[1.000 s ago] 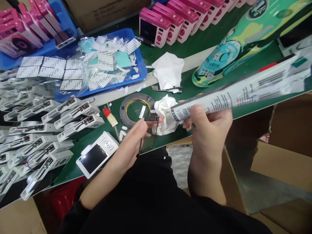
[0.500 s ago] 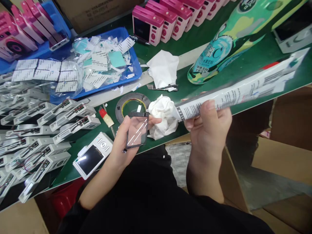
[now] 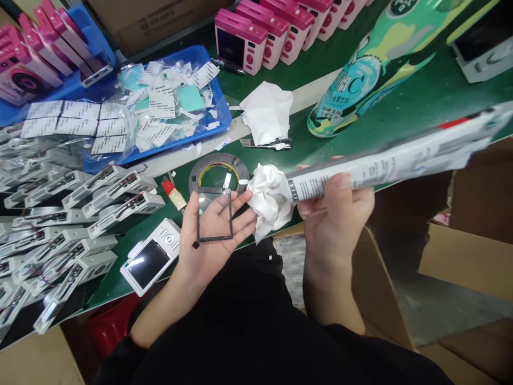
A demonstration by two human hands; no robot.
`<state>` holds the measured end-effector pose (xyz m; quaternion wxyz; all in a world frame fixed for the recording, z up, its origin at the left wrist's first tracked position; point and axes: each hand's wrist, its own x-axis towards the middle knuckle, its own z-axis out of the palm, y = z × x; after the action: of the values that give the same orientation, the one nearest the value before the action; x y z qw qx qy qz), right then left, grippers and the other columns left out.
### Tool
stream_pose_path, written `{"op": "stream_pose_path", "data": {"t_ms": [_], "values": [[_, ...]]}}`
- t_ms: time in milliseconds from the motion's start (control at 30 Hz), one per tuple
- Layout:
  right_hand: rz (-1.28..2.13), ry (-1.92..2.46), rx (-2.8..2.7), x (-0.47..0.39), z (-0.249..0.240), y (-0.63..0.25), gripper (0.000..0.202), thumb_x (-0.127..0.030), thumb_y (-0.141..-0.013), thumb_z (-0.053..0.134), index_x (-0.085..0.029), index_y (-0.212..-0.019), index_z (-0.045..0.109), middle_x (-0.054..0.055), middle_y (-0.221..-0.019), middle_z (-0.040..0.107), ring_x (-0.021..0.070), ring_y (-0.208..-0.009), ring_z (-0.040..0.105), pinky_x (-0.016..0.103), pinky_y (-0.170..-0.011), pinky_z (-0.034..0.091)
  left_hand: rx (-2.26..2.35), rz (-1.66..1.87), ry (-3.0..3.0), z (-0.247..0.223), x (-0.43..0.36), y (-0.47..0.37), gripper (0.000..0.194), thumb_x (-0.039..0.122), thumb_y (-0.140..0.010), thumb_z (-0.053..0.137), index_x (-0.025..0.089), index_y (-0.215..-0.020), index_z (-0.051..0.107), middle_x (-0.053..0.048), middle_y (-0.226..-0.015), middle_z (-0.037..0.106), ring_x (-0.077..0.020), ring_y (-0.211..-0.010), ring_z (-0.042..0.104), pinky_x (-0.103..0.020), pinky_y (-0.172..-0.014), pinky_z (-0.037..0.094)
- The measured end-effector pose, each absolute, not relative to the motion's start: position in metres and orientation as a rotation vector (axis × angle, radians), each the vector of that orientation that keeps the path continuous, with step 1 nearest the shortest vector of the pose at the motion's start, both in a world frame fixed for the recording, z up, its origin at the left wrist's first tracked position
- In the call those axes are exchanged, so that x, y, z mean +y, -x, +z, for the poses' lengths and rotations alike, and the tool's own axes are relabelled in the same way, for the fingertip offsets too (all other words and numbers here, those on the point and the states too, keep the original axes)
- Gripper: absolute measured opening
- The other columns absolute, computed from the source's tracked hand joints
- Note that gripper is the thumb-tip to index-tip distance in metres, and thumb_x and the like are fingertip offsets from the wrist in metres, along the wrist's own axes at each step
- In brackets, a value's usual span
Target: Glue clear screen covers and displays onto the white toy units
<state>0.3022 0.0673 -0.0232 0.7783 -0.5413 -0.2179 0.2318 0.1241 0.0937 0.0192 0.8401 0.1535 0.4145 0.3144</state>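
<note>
My left hand is palm up with its fingers spread. It carries a clear, nearly square panel with a black border, with the thumb along its left edge. My right hand grips a long white printed packet, thumb on top, its far end pointing right. Crumpled white cloth sits at the packet's left end, touched or nearly touched by my left fingertips. Behind the panel a roll of dark tape lies on the green table.
Left of my left hand are a white camera, a small red-and-cream brush and rows of open white camera housings. Farther back stand a blue tray of film scraps, pink cameras and a green bottle. A folded white cloth covers part of a cutter.
My left hand has opened its fingers, and the panel has turned and shifted left. The right end of the packet has dipped, and the crumpled cloth has changed shape slightly.
</note>
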Motion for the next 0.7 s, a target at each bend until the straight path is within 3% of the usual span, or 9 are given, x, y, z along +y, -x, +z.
{"op": "stream_pose_path", "data": {"t_ms": [133,267,467,700], "values": [[0.43,1.147,-0.453,0.065,-0.016,-0.297,0.047,-0.069,-0.079,0.086,-0.029,-0.097,0.07,0.002,-0.082,0.071,0.0111,-0.045,0.042,0.024,-0.031,0.019,0.894,0.713,-0.326,0.021,0.091,-0.125,0.063,0.083,-0.096,0.062,0.023,-0.108,0.074,-0.011,-0.146,0.074,-0.033,-0.132,0.075,-0.041,-0.107,0.063],[0.434,1.172,-0.504,0.064,-0.017,-0.292,0.049,-0.068,-0.084,0.082,-0.032,-0.113,0.069,0.001,-0.087,0.072,0.0102,-0.044,0.038,0.025,-0.033,0.022,0.851,0.699,-0.35,0.022,0.089,-0.122,0.06,0.082,-0.094,0.067,0.024,-0.109,0.073,-0.009,-0.139,0.077,-0.0332,-0.136,0.074,-0.041,-0.109,0.062],[0.527,1.186,-0.487,0.064,-0.022,-0.288,0.053,-0.071,-0.08,0.087,-0.034,-0.114,0.071,0.001,-0.083,0.073,0.0119,-0.043,0.039,0.027,-0.034,0.024,0.776,0.606,-0.349,0.018,0.092,-0.122,0.064,0.084,-0.089,0.072,0.024,-0.111,0.075,-0.01,-0.13,0.08,-0.038,-0.138,0.073,-0.047,-0.114,0.06],[0.542,1.174,-0.462,0.064,-0.019,-0.289,0.068,-0.075,-0.077,0.086,-0.03,-0.125,0.068,0.004,-0.087,0.078,0.009,-0.039,0.032,0.027,-0.032,0.021,0.776,0.605,-0.32,0.017,0.094,-0.128,0.062,0.081,-0.084,0.079,0.023,-0.105,0.077,-0.006,-0.109,0.081,-0.0304,-0.122,0.079,-0.037,-0.105,0.064]]}}
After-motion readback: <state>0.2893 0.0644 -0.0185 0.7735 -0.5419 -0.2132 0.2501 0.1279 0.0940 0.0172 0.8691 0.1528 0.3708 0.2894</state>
